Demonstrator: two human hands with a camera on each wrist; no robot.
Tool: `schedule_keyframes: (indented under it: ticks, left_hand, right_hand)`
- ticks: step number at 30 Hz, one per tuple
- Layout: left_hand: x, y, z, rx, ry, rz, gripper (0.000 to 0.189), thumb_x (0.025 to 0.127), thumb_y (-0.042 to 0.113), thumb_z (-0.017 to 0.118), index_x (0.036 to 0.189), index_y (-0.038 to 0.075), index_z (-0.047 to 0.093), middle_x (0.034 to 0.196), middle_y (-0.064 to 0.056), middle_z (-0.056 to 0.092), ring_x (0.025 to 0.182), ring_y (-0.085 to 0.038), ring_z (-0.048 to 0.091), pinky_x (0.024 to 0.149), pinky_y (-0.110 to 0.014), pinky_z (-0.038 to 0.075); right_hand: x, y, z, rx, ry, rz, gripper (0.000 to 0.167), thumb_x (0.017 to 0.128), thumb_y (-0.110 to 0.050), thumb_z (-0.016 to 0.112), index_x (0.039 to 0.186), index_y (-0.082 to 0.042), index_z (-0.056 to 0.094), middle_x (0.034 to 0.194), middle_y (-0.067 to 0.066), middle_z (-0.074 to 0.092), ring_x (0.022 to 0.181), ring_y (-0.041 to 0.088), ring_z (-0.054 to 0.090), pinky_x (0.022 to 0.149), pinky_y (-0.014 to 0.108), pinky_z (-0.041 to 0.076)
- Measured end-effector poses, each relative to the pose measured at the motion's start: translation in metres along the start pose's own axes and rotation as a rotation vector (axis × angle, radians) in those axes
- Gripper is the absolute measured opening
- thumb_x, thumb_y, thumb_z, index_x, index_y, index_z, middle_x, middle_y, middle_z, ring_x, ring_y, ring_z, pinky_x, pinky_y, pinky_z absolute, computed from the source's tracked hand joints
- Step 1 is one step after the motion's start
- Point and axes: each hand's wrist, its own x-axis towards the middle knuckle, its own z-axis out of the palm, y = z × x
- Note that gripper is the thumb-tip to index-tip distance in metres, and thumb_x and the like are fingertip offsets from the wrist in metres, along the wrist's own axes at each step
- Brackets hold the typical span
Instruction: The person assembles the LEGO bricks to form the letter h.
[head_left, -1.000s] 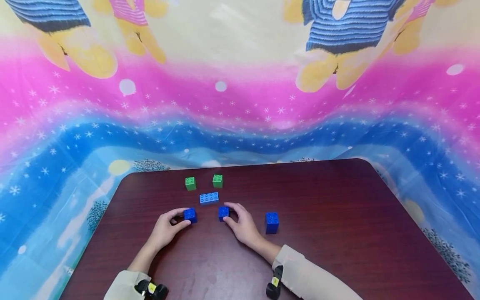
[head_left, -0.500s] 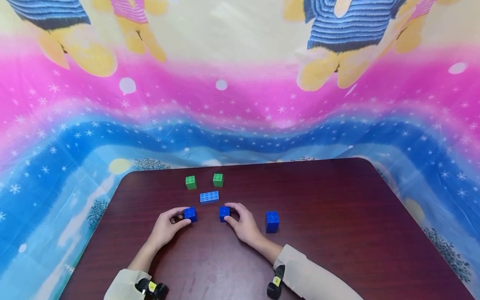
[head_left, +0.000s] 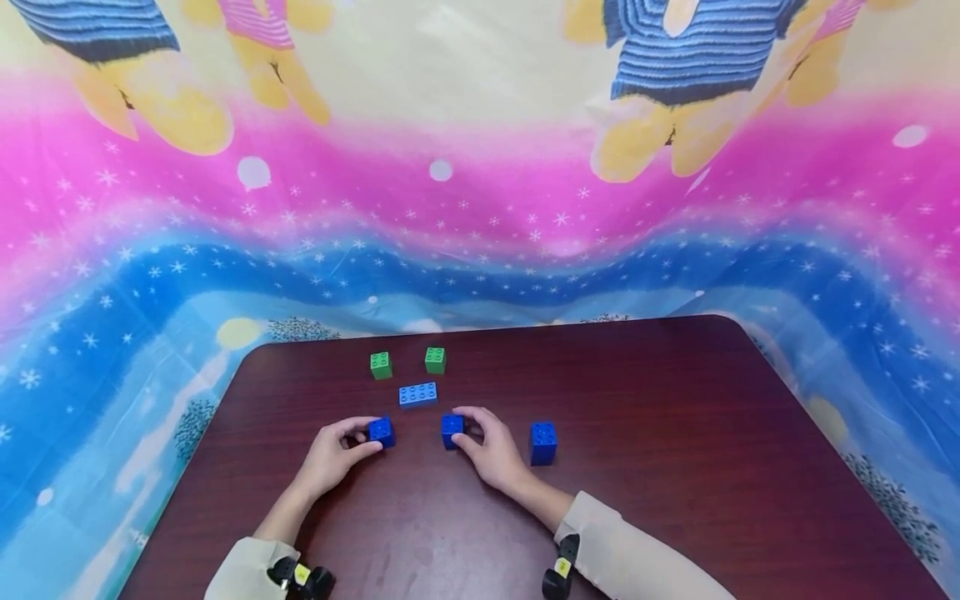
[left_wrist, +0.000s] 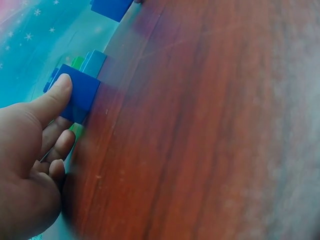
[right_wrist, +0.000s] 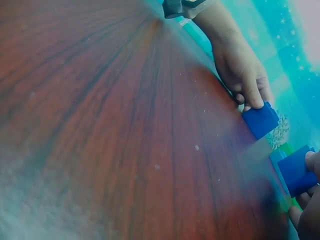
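Observation:
My left hand (head_left: pixel 333 457) pinches a dark blue building brick (head_left: pixel 382 432) between thumb and fingers; its flat side faces the left wrist camera, with my thumb (left_wrist: pixel 61 90) on it. A similar dark blue brick (head_left: pixel 452 431) is pinched by my right hand (head_left: pixel 493 457), a short gap to the right of the first. Both sit at or very near the table surface. In the right wrist view, the right hand's brick (right_wrist: pixel 296 172) shows at the right edge, and the left hand (right_wrist: pixel 240 65) with its brick (right_wrist: pixel 260 121) lies beyond.
Just behind the two held bricks lies a longer light blue brick (head_left: pixel 417 394). Two green bricks (head_left: pixel 381 365) stand farther back. A taller dark blue block (head_left: pixel 543 442) stands right of my right hand. The brown table (head_left: pixel 675 467) meets a patterned cloth backdrop (head_left: pixel 480 208).
My right hand has shifted slightly to the right with its brick, widening the gap between the two held bricks a little. The left hand has stayed almost still.

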Motion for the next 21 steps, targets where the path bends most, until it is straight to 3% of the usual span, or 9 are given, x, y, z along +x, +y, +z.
schedule_keyframes:
  ticks: [8, 16, 21]
  left_hand:
    - [-0.002, 0.009, 0.002, -0.022, -0.041, -0.039, 0.036, 0.086, 0.015, 0.083, 0.121, 0.010, 0.074, 0.096, -0.002, 0.069, 0.084, -0.015, 0.058, 0.069, -0.025, 0.049]
    - [-0.008, 0.014, 0.004, -0.044, -0.071, -0.023, 0.037, 0.085, 0.015, 0.084, 0.119, 0.008, 0.074, 0.091, 0.000, 0.068, 0.080, -0.014, 0.057, 0.067, -0.025, 0.049]
    - [-0.008, 0.017, 0.007, -0.053, -0.128, -0.010, 0.036, 0.085, 0.017, 0.084, 0.119, 0.009, 0.074, 0.093, 0.001, 0.068, 0.081, -0.014, 0.057, 0.068, -0.025, 0.049]
  right_hand:
    - [-0.006, -0.005, -0.001, 0.016, -0.030, 0.002, 0.037, 0.096, -0.002, 0.069, 0.132, 0.000, 0.062, 0.131, 0.015, 0.062, 0.116, 0.031, 0.065, 0.096, 0.039, 0.054]
    - [-0.013, -0.010, -0.005, 0.025, -0.049, 0.004, 0.037, 0.096, -0.004, 0.069, 0.133, -0.001, 0.062, 0.133, 0.013, 0.062, 0.115, 0.029, 0.067, 0.095, 0.038, 0.055]
    - [-0.017, -0.012, -0.007, 0.037, -0.057, 0.011, 0.037, 0.097, -0.005, 0.069, 0.134, -0.003, 0.062, 0.134, 0.011, 0.061, 0.116, 0.028, 0.066, 0.096, 0.037, 0.054]
